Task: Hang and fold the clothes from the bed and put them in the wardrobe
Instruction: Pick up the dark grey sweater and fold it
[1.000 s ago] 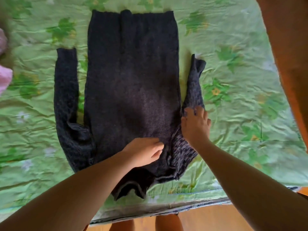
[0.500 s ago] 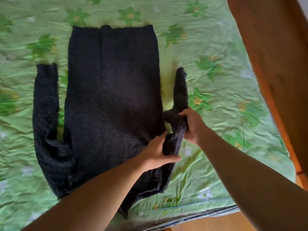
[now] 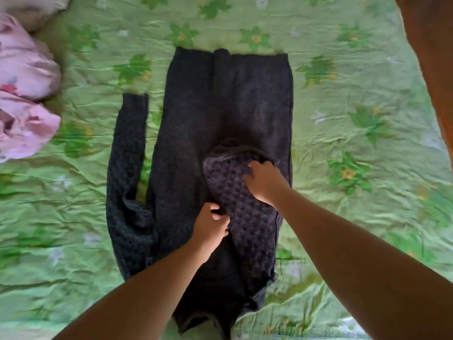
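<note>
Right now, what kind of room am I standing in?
Probably a bedroom: a green floral bedspread covers the whole surface, a dark knit sweater lies spread flat on it for folding, and pink floral cloth is bunched at its left edge.

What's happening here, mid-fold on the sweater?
A person is folding a dark knit sweater laid flat on a green floral bedspread. The right-side sleeve is folded in across the body; the right hand grips its upper part and the left hand pinches its inner edge. The left-side sleeve lies out on the bedspread, not yet folded. A pink fabric bundle sits at the far left.
</note>
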A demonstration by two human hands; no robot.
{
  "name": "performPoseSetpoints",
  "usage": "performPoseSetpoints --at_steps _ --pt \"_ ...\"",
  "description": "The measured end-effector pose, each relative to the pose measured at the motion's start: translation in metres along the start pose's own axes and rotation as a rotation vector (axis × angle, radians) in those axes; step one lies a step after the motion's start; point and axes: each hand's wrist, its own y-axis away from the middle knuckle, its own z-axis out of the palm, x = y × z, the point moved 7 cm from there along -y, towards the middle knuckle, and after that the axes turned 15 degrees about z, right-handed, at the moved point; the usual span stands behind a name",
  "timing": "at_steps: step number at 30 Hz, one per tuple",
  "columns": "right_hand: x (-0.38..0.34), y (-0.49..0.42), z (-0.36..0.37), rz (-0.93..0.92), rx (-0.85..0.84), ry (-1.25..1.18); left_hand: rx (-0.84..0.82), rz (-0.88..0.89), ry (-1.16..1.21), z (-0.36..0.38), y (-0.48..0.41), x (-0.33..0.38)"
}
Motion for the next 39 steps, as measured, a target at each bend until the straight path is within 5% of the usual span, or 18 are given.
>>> performPoseSetpoints --at_steps 6,10,12,15,19,25,33,39 --pt "0.021 -0.02 -0.036 0.134 0.305 -0.293 0.13 0.505 -0.603 -0.018 -0.033 0.065" --pt "0.018 -0.041 -0.053 0.224 0.202 -0.676 0.041 0.622 -1.04 -0.008 -0.066 0.102" --pt "0.005 -0.052 -0.064 0.196 0.188 -0.581 -0.054 0.661 -1.127 -0.003 -0.086 0.117" --pt "-0.046 -0.058 -0.102 -0.058 0.304 -0.524 -0.087 0.691 -0.961 -0.009 -0.113 0.137" --pt "-0.123 -0.066 -0.14 -0.307 0.317 -0.579 0.058 0.438 -0.45 -0.045 -0.153 0.139" --pt "-0.076 -0.07 -0.02 0.138 -0.114 -0.148 0.135 0.256 -0.047 -0.073 -0.172 0.115" --pt "-0.034 -0.055 0.012 0.118 -0.41 -0.603 0.066 0.244 -0.125 -0.066 -0.177 0.122" --pt "0.0 -0.031 0.041 0.209 -0.664 -0.482 -0.032 0.235 -0.162 -0.054 -0.18 0.126"
